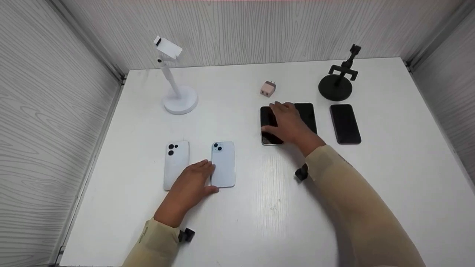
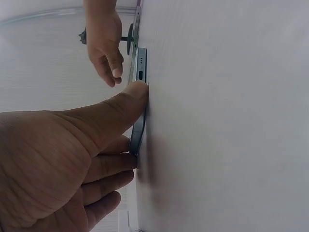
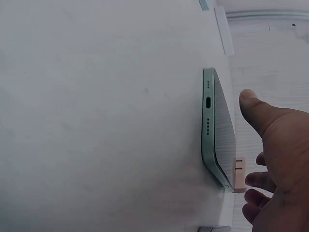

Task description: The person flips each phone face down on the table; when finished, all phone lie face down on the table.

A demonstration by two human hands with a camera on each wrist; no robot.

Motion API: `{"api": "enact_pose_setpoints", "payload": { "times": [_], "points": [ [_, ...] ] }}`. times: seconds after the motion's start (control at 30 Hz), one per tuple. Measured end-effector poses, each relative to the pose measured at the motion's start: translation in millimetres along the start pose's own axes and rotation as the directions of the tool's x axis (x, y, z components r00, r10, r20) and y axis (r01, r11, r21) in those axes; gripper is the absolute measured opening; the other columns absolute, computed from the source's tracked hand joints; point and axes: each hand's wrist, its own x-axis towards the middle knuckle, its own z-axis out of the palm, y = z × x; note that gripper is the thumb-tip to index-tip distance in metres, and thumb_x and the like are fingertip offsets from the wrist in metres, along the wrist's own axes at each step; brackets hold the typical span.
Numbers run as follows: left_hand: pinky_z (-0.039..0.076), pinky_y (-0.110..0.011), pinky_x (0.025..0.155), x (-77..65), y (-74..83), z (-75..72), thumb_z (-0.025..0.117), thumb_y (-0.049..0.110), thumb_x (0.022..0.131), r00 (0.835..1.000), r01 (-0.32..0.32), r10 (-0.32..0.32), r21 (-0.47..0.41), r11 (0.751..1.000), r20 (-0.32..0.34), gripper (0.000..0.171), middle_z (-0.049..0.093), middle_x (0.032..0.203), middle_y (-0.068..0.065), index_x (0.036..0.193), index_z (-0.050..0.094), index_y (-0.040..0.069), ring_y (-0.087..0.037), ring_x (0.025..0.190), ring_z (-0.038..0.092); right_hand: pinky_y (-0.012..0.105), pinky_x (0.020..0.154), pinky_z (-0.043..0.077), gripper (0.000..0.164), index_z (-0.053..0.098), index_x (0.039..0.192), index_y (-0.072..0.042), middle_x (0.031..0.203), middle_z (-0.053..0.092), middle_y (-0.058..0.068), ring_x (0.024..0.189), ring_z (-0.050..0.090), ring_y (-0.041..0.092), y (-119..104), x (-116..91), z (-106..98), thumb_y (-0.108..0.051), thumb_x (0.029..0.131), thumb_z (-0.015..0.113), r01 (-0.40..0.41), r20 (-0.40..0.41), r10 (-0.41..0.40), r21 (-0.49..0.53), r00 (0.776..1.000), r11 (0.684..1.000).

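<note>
My left hand (image 1: 191,185) is at the left side of a light blue smartphone (image 1: 224,165) lying flat, camera side up. In the left wrist view its thumb touches the bottom edge of the phone (image 2: 138,126), and the extended fingers reach its side. A white smartphone (image 1: 176,163) lies partly beneath that hand and wrist. Over a dark-screened smartphone (image 1: 268,129) my right hand (image 1: 289,122) hovers with spread fingers. The right wrist view shows a gap between the thumb and this phone (image 3: 223,121). Another black smartphone (image 1: 306,113) is partly hidden by the hand.
A third black smartphone (image 1: 345,124) lies at the right, below a black phone stand (image 1: 335,88). A pink two-port charger (image 1: 268,89) is at the back. At the back left rises a white stand (image 1: 180,100). Grey wood-grain panels (image 1: 237,33) surround the white table (image 1: 259,222).
</note>
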Motion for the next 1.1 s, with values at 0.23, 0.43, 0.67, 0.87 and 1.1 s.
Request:
{"api": "enact_pose_setpoints", "payload": {
  "times": [0.23,0.43,0.67,0.87,1.1],
  "points": [
    [0.039,-0.051,0.131,1.2,-0.4,1.2,0.090,0.032,0.091,1.000,0.004,-0.004,-0.009,1.000,0.005,0.077,0.057,0.163,-0.016,0.155,0.060,0.002,-0.034,0.158,0.047,0.065,0.134,0.020,0.102,0.027,0.173,-0.004,0.178,0.032,0.018,0.164,0.022,0.046,7,10,-7,-0.060,0.101,0.072,-0.031,0.053,0.037,-0.112,0.998,0.993],
    [0.039,-0.052,0.130,0.7,-1.0,0.8,0.090,0.030,0.092,1.000,-0.011,0.011,-0.004,1.000,-0.007,0.075,0.058,0.161,-0.018,0.154,0.060,0.000,-0.035,0.156,0.048,0.065,0.134,0.018,0.104,0.028,0.173,-0.007,0.177,0.034,0.015,0.163,0.022,0.048,9,5,-6,-0.062,0.099,0.074,-0.020,0.056,0.025,-0.099,0.998,0.995],
    [0.039,-0.051,0.130,1.1,-1.8,-0.8,0.090,0.030,0.092,1.000,-0.008,0.008,0.015,1.000,0.009,0.075,0.058,0.162,-0.018,0.154,0.060,-0.001,-0.035,0.157,0.048,0.068,0.130,0.021,0.100,0.034,0.171,-0.008,0.174,0.040,0.017,0.160,0.027,0.048,9,-8,4,-0.063,0.099,0.074,0.027,0.022,-0.025,-0.105,0.999,0.994],
    [0.039,-0.052,0.130,1.3,-1.9,-1.1,0.091,0.031,0.091,1.000,0.008,-0.008,-0.012,1.000,0.017,0.077,0.057,0.163,-0.017,0.155,0.059,0.001,-0.036,0.157,0.047,0.066,0.128,0.024,0.098,0.036,0.170,-0.008,0.172,0.043,0.018,0.158,0.029,0.047,7,-23,12,-0.064,0.099,0.073,0.055,0.002,-0.055,-0.113,0.998,0.992],
    [0.040,-0.053,0.130,3.1,0.3,-1.1,0.093,0.035,0.088,0.999,0.036,-0.037,-0.045,0.998,-0.009,0.080,0.059,0.161,-0.017,0.154,0.061,0.002,-0.035,0.156,0.048,0.068,0.127,0.024,0.099,0.038,0.169,-0.007,0.169,0.046,0.019,0.157,0.031,0.047,6,-39,19,-0.066,0.098,0.073,0.079,-0.030,-0.083,-0.106,0.996,0.991]
  ]
}}
